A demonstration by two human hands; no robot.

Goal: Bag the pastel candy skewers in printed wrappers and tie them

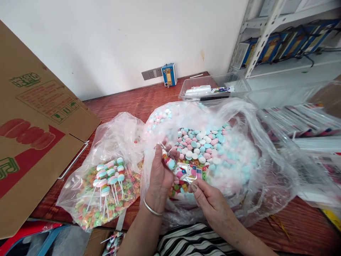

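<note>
My left hand (160,170) is closed on the top of a small clear printed packet (186,173) with candy in it. My right hand (209,200) pinches the same packet from its lower right side. Both hands hover over the mouth of a large clear plastic bag (266,177) that holds many white, pink and blue round candies (205,145), with small coloured ring candies (178,186) beside them. A thin bangle circles my left wrist.
A second clear bag (80,199) at left holds striped lollipops (108,177) on ring candies. A big cardboard box (32,142) lies at far left. Clear plastic tubs (213,89) and stacked packets (301,121) sit at right. Metal shelving (279,39) stands behind.
</note>
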